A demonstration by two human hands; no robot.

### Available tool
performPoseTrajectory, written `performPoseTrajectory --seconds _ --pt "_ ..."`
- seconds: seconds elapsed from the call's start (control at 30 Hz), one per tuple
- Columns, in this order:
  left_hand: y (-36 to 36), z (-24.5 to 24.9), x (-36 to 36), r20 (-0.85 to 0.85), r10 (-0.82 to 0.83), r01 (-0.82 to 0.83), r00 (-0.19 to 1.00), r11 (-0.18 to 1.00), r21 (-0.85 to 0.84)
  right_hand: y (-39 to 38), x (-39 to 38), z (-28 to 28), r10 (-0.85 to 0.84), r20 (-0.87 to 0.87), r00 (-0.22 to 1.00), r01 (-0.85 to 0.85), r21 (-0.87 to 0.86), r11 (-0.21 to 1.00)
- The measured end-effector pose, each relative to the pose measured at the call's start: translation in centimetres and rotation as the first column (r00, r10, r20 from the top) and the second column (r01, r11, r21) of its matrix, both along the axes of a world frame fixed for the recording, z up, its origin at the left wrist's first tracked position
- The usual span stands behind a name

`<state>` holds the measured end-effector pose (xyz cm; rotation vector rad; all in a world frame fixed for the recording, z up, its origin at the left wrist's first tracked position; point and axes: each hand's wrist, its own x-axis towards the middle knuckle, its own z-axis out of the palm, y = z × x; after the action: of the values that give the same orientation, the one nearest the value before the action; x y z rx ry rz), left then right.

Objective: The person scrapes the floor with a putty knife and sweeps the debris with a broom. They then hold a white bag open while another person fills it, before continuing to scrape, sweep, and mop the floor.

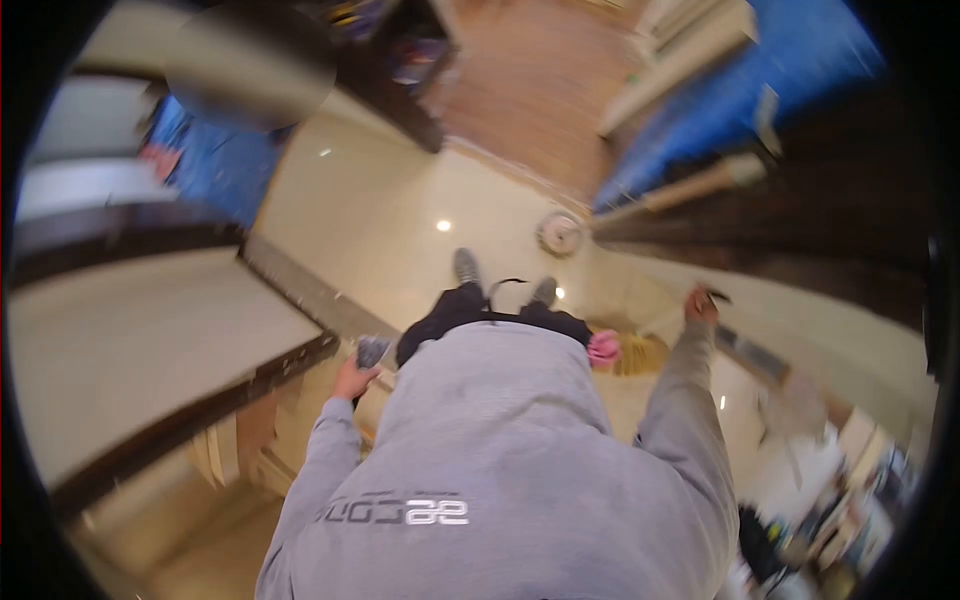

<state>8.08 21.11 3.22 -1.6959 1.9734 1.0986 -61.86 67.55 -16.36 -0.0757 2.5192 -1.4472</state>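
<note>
Two arms were spread sideways; the left hand [352,380] had fingers closed on a dark object [372,350]; the right hand [700,303] was raised, its finger state indeterminable.

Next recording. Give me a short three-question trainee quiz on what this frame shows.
1. True or false: the left hand grips a small dark object.
2. What colour is the person's hoodie? A red, B grey, C green.
3. What round thing lies on the glossy floor beyond the shoes?
Key: 1 true; 2 B; 3 a white disc.
</note>
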Motion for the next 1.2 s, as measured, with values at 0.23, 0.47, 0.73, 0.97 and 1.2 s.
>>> performPoseTrajectory --seconds 0.23,0.47,0.73,0.97,1.2 --pt "3.6 3.0 -3.5 -0.106 0.323 -0.326 0.940 0.946 -0.006 -2.5 -3.2 -0.1 -0.228 0.896 0.381 0.924 -0.381 0.048" --pt "6.8 0.5 -0.5 0.062 0.337 -0.342 0.939 0.932 0.119 -6.5 3.6 4.3 -0.275 0.911 0.308 0.936 -0.238 0.260" --pt "1.0 -1.0 -1.6 0.120 0.280 -0.295 0.953 0.945 0.141 -4.0 11.3 2.5 -0.159 0.780 0.605 -0.044 0.232 0.972" --pt "-8.9 -2.1 -8.7 -0.075 0.155 -0.146 0.985 0.982 0.116 -11.1 16.0 5.9 0.527 0.226 0.819 -0.545 0.596 0.590" --pt "-17.6 -3.2 -13.5 -0.153 -0.071 0.066 0.986 0.997 -0.034 -28.7 12.4 27.4 0.913 -0.289 0.288 -0.230 0.905 0.359"
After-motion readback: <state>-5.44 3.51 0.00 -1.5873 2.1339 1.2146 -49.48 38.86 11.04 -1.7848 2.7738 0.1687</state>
